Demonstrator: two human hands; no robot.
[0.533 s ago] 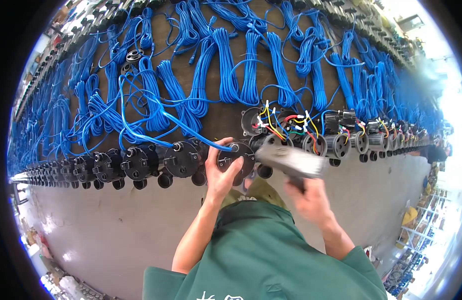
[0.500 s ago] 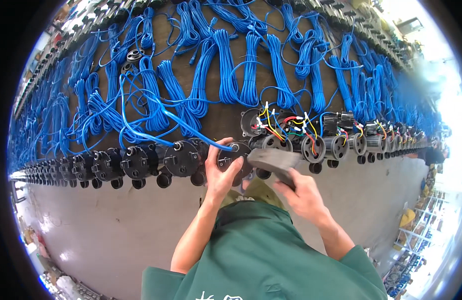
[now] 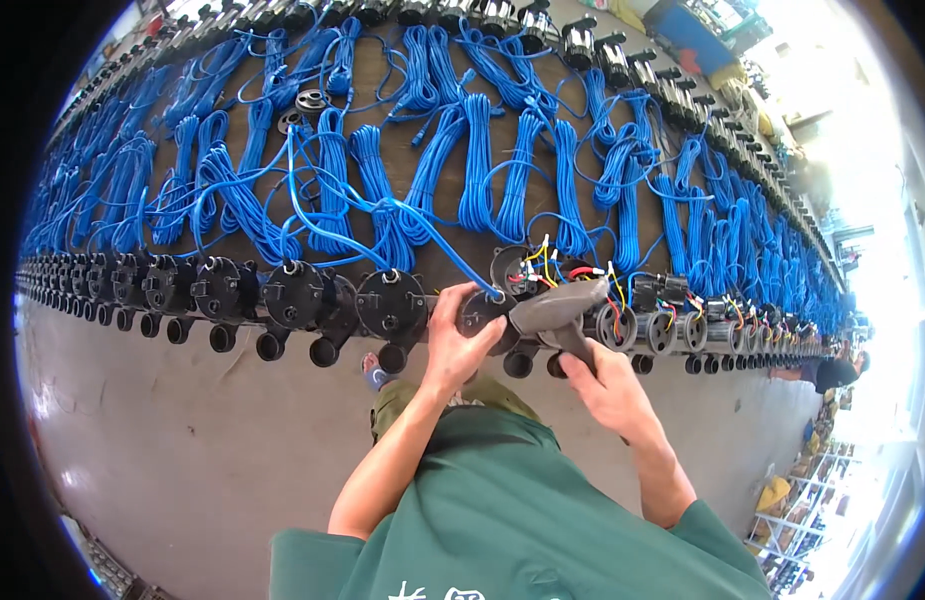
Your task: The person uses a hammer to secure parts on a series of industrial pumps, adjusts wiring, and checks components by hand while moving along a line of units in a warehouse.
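Grey mallet: the head (image 3: 560, 305), smeared by motion half a second ago, now shows crisp and lies across the right side of the cap; its swing appears paused or very slow.
Right hand (image 3: 617, 392): fingers wrapped round the mallet's handle (image 3: 574, 346), below and right of the head.
Left hand (image 3: 456, 348): same grip as in the earlier pictures, thumb pressed on the cap's face, fingers reaching over the top and round behind.
Black round end cap (image 3: 478, 312): at the near edge of the tabletop (image 3: 430, 262), between the left hand and the mallet head, facing the wearer.
Contact: close at least; whether the mallet's end touches the rim cannot be told from this angle.
Meaning: with the cap held steady and the mallet right at it, work seems centred on this one piece.
Blue cable (image 3: 474, 268): runs down into the cap's upper part.
Capped housings (image 3: 390, 308): lined up to the left.
Uncapped housings (image 3: 615, 328): to the right, with coloured wires (image 3: 544, 255) showing.
View: tilted and shifted since then, more of the far edge showing.
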